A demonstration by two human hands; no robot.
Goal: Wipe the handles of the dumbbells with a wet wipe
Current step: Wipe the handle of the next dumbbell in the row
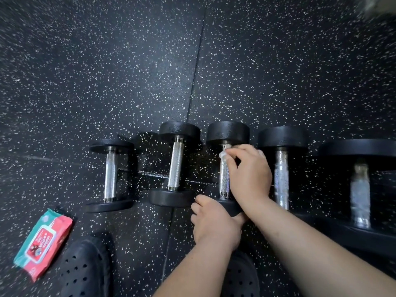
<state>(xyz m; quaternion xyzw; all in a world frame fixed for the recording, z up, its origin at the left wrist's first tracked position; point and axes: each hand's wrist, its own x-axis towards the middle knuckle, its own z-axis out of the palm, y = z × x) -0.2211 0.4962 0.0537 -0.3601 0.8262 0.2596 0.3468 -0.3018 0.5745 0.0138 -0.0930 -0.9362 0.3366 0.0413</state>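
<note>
Several black dumbbells with chrome knurled handles lie in a row on the floor. My right hand (248,172) pinches a white wet wipe (224,154) against the far end of the middle dumbbell's handle (224,181). My left hand (214,221) grips that dumbbell's near weight head (230,207). Left of it lie two smaller dumbbells (111,174) (175,166). To the right, the fourth handle (281,179) and the largest dumbbell's handle (361,196) look wet and shiny.
A red and teal wet wipe pack (42,243) lies on the speckled black rubber floor (128,71) at the lower left. My black perforated clogs (85,269) (242,277) stand just in front of the dumbbell row. A floor mat seam (196,67) runs away from me.
</note>
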